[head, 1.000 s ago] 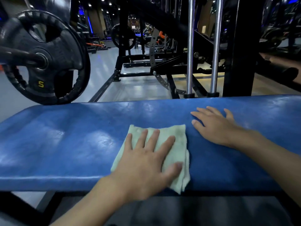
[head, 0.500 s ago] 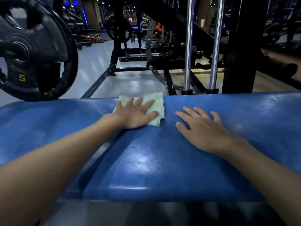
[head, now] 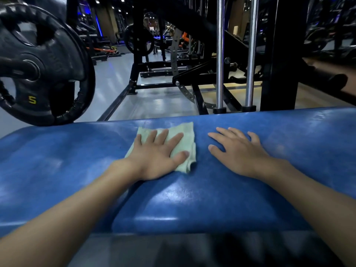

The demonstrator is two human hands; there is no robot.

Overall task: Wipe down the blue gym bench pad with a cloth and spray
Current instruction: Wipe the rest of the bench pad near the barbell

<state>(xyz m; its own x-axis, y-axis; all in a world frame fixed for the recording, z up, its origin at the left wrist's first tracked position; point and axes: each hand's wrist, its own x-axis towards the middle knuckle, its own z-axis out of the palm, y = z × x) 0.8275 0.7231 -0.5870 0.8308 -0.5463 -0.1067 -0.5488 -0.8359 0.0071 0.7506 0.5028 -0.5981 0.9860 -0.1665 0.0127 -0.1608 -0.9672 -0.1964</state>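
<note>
Currently, the left hand (head: 156, 160) is pressing flat, fingers straight and spread, on a pale green cloth (head: 185, 132). The cloth is soft, folded and roughly square, lying under the palm and showing past the fingertips. The right hand (head: 238, 154) is resting open just beside the cloth, bare on the blue bench pad (head: 212, 199). The pad, of glossy, crackled vinyl, is running lengthwise across both hands, so the left hand is likely wiping sideways next. No spray bottle is showing.

Much of cloth (head: 185, 132) beneath left hand (head: 156, 158)
</note>
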